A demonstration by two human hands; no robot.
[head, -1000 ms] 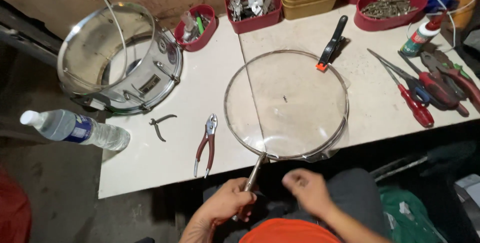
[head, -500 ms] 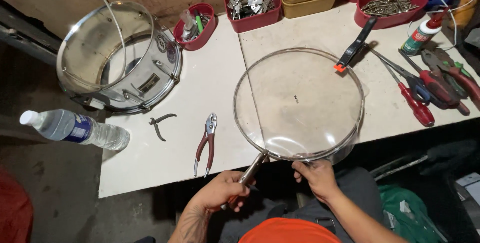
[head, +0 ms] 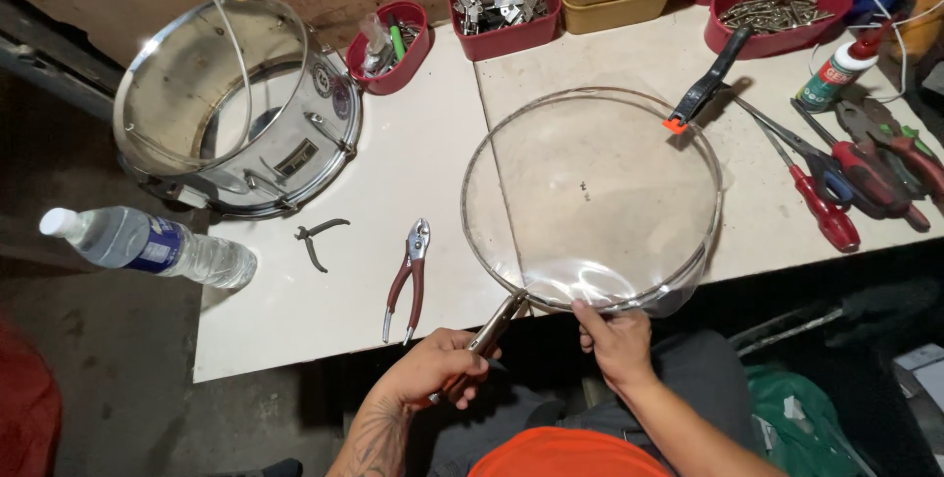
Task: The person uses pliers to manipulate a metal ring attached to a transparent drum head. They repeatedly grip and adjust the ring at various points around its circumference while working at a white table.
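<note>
head view: drumhead (head: 590, 202) between hands (head: 521, 354)

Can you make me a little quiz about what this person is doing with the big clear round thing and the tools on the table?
1. True or false: the left hand holds pliers that grip the rim of the clear drum skin.
2. Which lies nearest the water bottle? A) glue bottle B) small black cutters C) red screwdriver
3. Fill in: the right hand holds the drum skin at its ____ edge, the side closest to the person.

Key
1. True
2. B, the small black cutters; the glue bottle and red screwdriver lie far to the right.
3. near
</note>
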